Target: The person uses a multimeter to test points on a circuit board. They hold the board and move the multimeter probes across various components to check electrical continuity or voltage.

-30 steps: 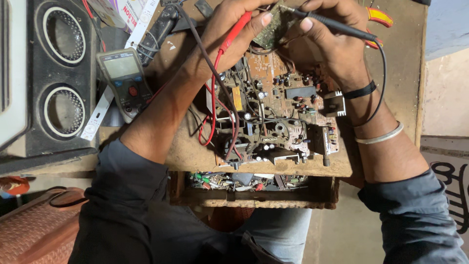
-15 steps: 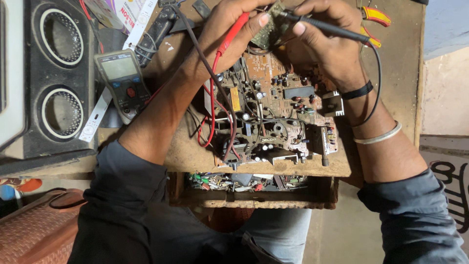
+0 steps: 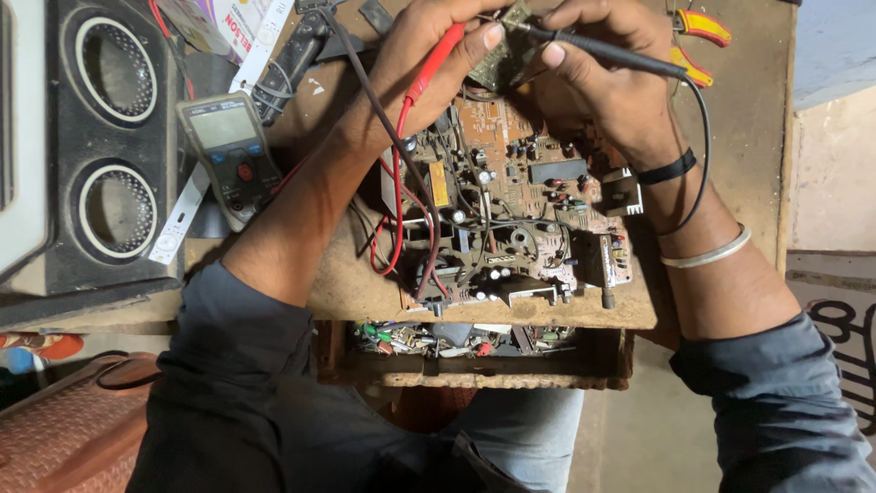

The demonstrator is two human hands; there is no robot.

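My left hand (image 3: 429, 46) grips a red test probe (image 3: 436, 59) and also pinches a small green circuit board (image 3: 500, 57) at the far edge of the bench. My right hand (image 3: 607, 78) holds a black test probe (image 3: 607, 53), its tip touching that small board. Red and black leads (image 3: 398, 196) trail down over a large brown circuit board (image 3: 516, 215) crowded with parts, lying on the worn wooden bench (image 3: 365, 283) between my forearms. A grey multimeter (image 3: 233, 155) lies to the left of my left forearm.
A black speaker box (image 3: 109, 137) with two round cones stands at the left. Red-and-yellow pliers (image 3: 698, 36) lie at the far right. An open drawer (image 3: 474, 351) of small components hangs under the bench front. A white remote control (image 3: 178, 224) lies beside the meter.
Both hands stay on the probes and the small board. The view has shifted slightly, and the black probe's tip has settled onto the small board.
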